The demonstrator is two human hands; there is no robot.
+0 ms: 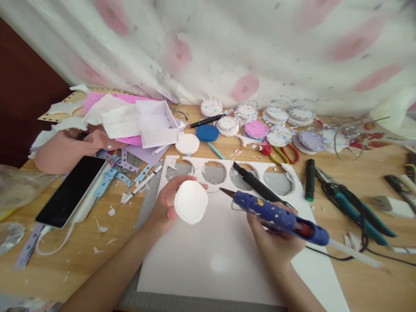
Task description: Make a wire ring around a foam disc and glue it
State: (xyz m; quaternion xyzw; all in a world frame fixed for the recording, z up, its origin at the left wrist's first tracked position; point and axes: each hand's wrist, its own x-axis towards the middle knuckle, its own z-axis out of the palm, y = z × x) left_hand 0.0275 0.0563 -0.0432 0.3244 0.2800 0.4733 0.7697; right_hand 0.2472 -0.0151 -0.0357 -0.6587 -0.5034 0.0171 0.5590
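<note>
Pinching round, white, foam-like disc (191, 202) in left hand (167, 203), gripping blue plastic glue gun (264, 210) in right hand (277, 238). Could burn left hand by swinging dark, pointed nozzle (227, 192) close.

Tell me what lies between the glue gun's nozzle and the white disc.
In the head view, the gap between nozzle and white disc is bare; only the white sheet shows behind.

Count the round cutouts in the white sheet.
4, along the far edge of the white sheet: leftmost cutout, beyond the left hand; second cutout, right of it; third cutout, crossed by a black tool; rightmost cutout. Hands may hide more.
</note>
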